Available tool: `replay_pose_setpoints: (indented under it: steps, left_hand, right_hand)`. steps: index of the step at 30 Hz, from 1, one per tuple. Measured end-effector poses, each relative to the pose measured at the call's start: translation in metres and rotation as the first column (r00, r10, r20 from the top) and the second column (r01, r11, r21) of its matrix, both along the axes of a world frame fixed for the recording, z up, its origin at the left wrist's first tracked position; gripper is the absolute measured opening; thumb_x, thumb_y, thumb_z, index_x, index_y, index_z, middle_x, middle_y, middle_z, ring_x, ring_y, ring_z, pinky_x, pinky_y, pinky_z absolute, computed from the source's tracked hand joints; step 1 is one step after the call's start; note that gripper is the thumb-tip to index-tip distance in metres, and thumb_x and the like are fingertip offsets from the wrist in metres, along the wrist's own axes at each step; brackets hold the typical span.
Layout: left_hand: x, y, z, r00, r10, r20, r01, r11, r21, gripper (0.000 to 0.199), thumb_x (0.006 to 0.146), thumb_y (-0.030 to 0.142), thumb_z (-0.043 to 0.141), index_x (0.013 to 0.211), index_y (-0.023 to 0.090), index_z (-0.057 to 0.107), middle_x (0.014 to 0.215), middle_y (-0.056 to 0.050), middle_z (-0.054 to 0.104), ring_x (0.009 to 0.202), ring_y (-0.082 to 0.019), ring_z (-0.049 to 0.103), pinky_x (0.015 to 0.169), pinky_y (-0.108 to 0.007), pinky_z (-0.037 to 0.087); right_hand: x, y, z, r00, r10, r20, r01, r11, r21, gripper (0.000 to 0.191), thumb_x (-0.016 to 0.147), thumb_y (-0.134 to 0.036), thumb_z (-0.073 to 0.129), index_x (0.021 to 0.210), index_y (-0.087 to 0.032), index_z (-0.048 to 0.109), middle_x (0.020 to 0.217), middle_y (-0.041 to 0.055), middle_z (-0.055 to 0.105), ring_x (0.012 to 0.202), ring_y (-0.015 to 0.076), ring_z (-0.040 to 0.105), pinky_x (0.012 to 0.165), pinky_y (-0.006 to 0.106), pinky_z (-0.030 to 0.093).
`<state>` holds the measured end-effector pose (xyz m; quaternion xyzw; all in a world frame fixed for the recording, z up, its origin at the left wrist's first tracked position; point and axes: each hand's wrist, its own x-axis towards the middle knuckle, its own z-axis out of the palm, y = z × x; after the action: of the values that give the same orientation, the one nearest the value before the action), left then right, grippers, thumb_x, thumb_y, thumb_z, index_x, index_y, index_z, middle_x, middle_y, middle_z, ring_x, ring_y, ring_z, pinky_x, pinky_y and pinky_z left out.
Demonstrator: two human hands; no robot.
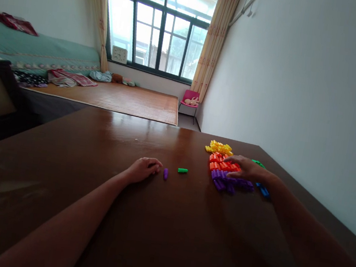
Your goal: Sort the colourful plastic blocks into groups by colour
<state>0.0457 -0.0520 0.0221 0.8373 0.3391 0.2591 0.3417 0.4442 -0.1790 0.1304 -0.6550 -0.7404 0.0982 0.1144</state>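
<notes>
My left hand [143, 170] rests on the brown table [151, 223], loosely curved, with nothing visible in it. Just right of its fingertips lies a small purple plastic piece [165, 174], apart from the hand. A similar green piece [182, 170] lies on its side a little farther right. My right hand [247, 168] is over a cluster of such pieces, thumb and fingers apart. Under and beside it are orange pieces [216, 166] and purple pieces [221, 181], partly hidden by the hand. Whether its fingertips touch them I cannot tell.
Yellow pieces [219, 147] lie behind the orange ones. Green pieces [258, 163] and blue pieces [262, 190] show around my right wrist. A white wall [305, 90] runs along the right side. Beyond the table are a bed [142, 101] and a pink chair [190, 97].
</notes>
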Motion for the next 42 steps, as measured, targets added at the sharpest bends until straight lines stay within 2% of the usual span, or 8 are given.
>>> replay_pose_setpoints:
  steps: [6, 11, 18, 24, 29, 34, 38, 42]
  left_hand:
    - [0.000, 0.001, -0.002, 0.999, -0.026, 0.038, 0.028, 0.998, -0.051, 0.036, 0.084, 0.042, 0.049, 0.097, 0.016, 0.070, 0.074, -0.003, 0.069, 0.062, -0.013, 0.058, 0.056, -0.022, 0.048]
    - [-0.002, -0.004, 0.002, 0.996, -0.051, 0.079, 0.060, 0.992, -0.110, 0.038, 0.084, 0.043, 0.049, 0.098, 0.014, 0.070, 0.074, -0.004, 0.067, 0.063, -0.013, 0.058, 0.052, -0.022, 0.048]
    - [-0.002, 0.001, -0.002, 0.996, -0.050, 0.069, 0.057, 0.992, -0.109, 0.042, 0.084, 0.048, 0.051, 0.100, 0.014, 0.069, 0.068, -0.003, 0.064, 0.060, -0.013, 0.055, 0.051, -0.021, 0.047]
    - [-0.002, 0.003, 0.000, 0.998, -0.030, 0.054, 0.036, 0.993, -0.113, 0.045, 0.082, 0.053, 0.052, 0.099, 0.016, 0.069, 0.068, -0.002, 0.063, 0.062, -0.014, 0.055, 0.053, -0.022, 0.048]
    - [-0.003, 0.005, -0.001, 0.999, -0.037, 0.039, 0.041, 0.993, -0.112, 0.044, 0.082, 0.053, 0.053, 0.101, 0.016, 0.069, 0.069, -0.002, 0.064, 0.062, -0.014, 0.054, 0.054, -0.023, 0.048]
    - [-0.002, 0.000, 0.008, 1.000, -0.008, 0.009, 0.009, 0.993, -0.114, 0.046, 0.080, 0.055, 0.053, 0.099, 0.015, 0.069, 0.073, -0.004, 0.066, 0.066, -0.016, 0.056, 0.055, -0.024, 0.048]
    - [0.000, -0.004, 0.015, 1.000, 0.006, -0.014, -0.008, 0.992, -0.129, 0.049, 0.079, 0.057, 0.053, 0.098, 0.015, 0.069, 0.071, -0.004, 0.066, 0.066, -0.016, 0.055, 0.054, -0.024, 0.047]
    - [-0.001, -0.002, 0.014, 0.999, 0.010, -0.031, -0.014, 0.990, -0.143, 0.050, 0.079, 0.058, 0.053, 0.100, 0.015, 0.069, 0.076, -0.005, 0.067, 0.068, -0.017, 0.056, 0.053, -0.024, 0.047]
  right_hand:
    - [-0.116, 0.024, -0.037, 0.978, 0.199, -0.068, -0.192, 0.976, 0.101, 0.025, 0.084, -0.030, 0.060, 0.105, -0.021, 0.067, 0.103, 0.0065, 0.068, 0.080, 0.0172, 0.064, 0.078, 0.032, 0.051]
    - [-0.188, 0.036, -0.080, 0.939, 0.339, -0.052, -0.323, 0.925, 0.202, 0.028, 0.088, -0.018, 0.054, 0.113, -0.022, 0.066, 0.113, 0.0082, 0.065, 0.100, 0.0227, 0.062, 0.091, 0.034, 0.047]
    - [-0.182, 0.049, -0.084, 0.996, 0.078, 0.050, -0.088, 0.970, 0.228, 0.017, 0.081, -0.018, 0.063, 0.091, -0.028, 0.071, 0.099, 0.0049, 0.069, 0.103, 0.0300, 0.059, 0.087, 0.041, 0.049]
    - [-0.166, 0.023, -0.086, 0.989, 0.141, -0.046, -0.128, 0.968, 0.217, 0.017, 0.084, -0.017, 0.060, 0.087, -0.030, 0.069, 0.095, 0.0017, 0.070, 0.098, 0.0230, 0.062, 0.093, 0.035, 0.046]
    - [-0.110, -0.005, -0.062, 0.991, 0.119, -0.062, -0.089, 0.928, 0.362, 0.024, 0.079, -0.014, 0.057, 0.096, -0.028, 0.066, 0.099, 0.0019, 0.069, 0.097, 0.0207, 0.062, 0.088, 0.033, 0.047]
    - [0.022, -0.009, -0.032, 0.930, -0.311, -0.197, 0.365, 0.851, 0.377, 0.020, 0.082, -0.025, 0.053, 0.098, -0.022, 0.065, 0.082, 0.0023, 0.069, 0.075, 0.0177, 0.064, 0.075, 0.031, 0.050]
    - [0.109, 0.001, -0.037, 0.857, -0.513, -0.053, 0.496, 0.792, 0.356, 0.022, 0.079, -0.016, 0.052, 0.096, -0.020, 0.065, 0.095, 0.0052, 0.070, 0.082, 0.0174, 0.064, 0.077, 0.028, 0.048]
    - [0.142, 0.022, -0.056, 0.868, -0.472, 0.156, 0.408, 0.855, 0.319, 0.024, 0.071, -0.008, 0.055, 0.088, -0.019, 0.068, 0.098, 0.0077, 0.070, 0.088, 0.0183, 0.063, 0.080, 0.026, 0.045]
